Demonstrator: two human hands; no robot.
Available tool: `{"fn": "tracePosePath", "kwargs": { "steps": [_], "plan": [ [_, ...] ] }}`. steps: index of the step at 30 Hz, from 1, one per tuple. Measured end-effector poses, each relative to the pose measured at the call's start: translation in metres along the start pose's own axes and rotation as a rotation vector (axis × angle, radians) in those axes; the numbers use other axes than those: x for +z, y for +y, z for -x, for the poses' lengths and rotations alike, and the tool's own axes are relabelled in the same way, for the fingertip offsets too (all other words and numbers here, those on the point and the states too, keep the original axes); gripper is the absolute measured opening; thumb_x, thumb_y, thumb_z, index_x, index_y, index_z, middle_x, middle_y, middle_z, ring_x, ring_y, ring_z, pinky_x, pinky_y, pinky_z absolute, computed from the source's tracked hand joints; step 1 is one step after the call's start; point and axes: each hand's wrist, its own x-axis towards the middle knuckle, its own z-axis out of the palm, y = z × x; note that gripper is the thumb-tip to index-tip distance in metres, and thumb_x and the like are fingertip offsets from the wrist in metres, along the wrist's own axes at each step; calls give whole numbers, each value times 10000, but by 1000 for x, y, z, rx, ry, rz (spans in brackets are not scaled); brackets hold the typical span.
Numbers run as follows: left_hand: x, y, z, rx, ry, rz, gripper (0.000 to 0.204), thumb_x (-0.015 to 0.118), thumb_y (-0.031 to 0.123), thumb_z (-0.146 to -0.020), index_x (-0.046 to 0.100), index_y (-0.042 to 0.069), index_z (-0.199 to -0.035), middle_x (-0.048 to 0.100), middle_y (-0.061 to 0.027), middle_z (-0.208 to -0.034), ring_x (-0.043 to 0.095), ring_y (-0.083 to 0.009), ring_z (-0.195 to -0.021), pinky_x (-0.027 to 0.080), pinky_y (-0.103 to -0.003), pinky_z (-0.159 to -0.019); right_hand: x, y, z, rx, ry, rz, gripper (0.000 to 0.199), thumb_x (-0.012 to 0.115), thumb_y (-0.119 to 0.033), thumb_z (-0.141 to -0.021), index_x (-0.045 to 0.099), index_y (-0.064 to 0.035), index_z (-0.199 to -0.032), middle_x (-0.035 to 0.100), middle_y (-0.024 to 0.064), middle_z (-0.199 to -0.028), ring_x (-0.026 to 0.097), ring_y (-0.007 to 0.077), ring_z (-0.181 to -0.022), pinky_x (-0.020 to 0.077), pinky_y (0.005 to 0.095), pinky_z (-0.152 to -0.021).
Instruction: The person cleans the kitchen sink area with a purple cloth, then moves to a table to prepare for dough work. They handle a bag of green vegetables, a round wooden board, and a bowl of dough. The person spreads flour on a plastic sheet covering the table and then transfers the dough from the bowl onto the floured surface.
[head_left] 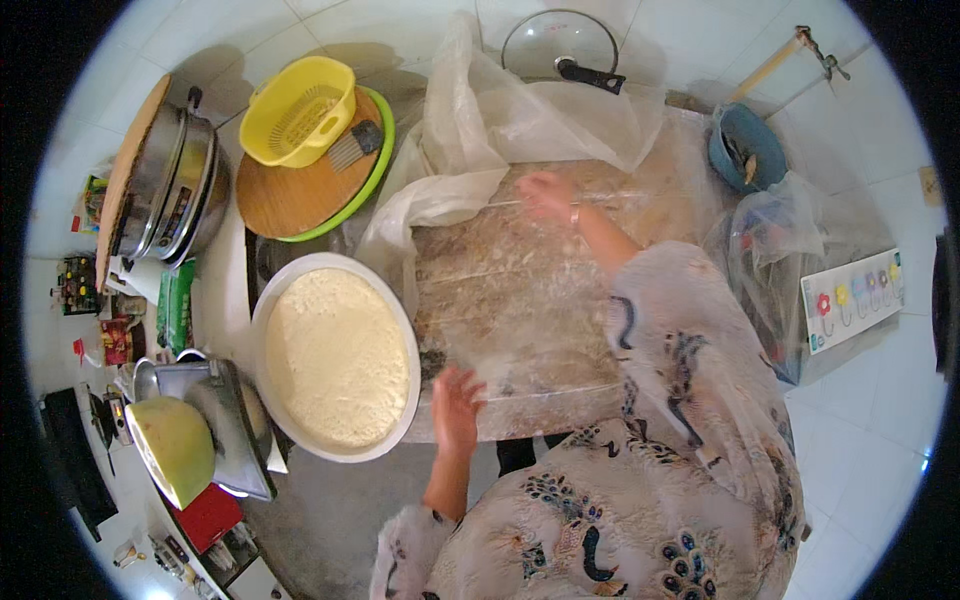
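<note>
A clear plastic sheet (540,300) lies spread flat over the worktop (330,510), its far end bunched up towards the wall. The left hand (457,405) presses open-palmed on the sheet's near edge; the right hand (545,193) rests flat, fingers spread, near its far edge. Just beside the sheet's left edge sits a white bowl of pale dough (335,358), with a yellow basket (298,110) on a round wooden board (300,190) beyond.

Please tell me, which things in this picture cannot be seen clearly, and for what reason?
Head view only:
- Surface under the clear plastic sheet: blurred by the plastic, material unclear.
- Left hand and right hand: flat on the sheet; palms hidden.
- Blue bowl contents: too small.
- Shelf items at the left rim: too small, bent by the lens.
- Steel pot: covered by a wooden board.
</note>
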Motion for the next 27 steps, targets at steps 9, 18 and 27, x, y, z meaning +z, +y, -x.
{"fn": "tracePosePath", "kwargs": {
  "steps": [9, 18, 27],
  "plan": [
    [193, 79, -218, 1000, -34, -1834, 557, 606, 215, -789, 390, 203, -1302, 403, -197, -1264, 469, -353, -1077, 436, -403, -840, -112, -6, -46, -561, 392, 1106, 602, 602, -398, -773, 415, -128, -1279, 563, 185, -1106, 567, 359, -949, 444, 413, -829],
    [135, 114, -334, 449, 87, -1818, 440, 539, 188, -826, 429, 112, -1245, 546, -148, -1034, 564, -302, -912, 470, -376, -758, -106, 20, -169, -160, 164, 1194, 298, 574, -265, -775, 586, -68, -999, 595, 205, -954, 568, 361, -894, 459, 427, -759],
    [148, 101, -380, 622, 195, -762, 722, 569, 220, -800, 197, -85, -1339, 253, -202, -1384, 318, -295, -1236, 243, -316, -1022, -38, -70, -214, -775, 392, 466, 486, 556, -197, -738, 463, -1, -1173, 492, 220, -1164, 457, 348, -1102, 361, 395, -934]
  ]
}}
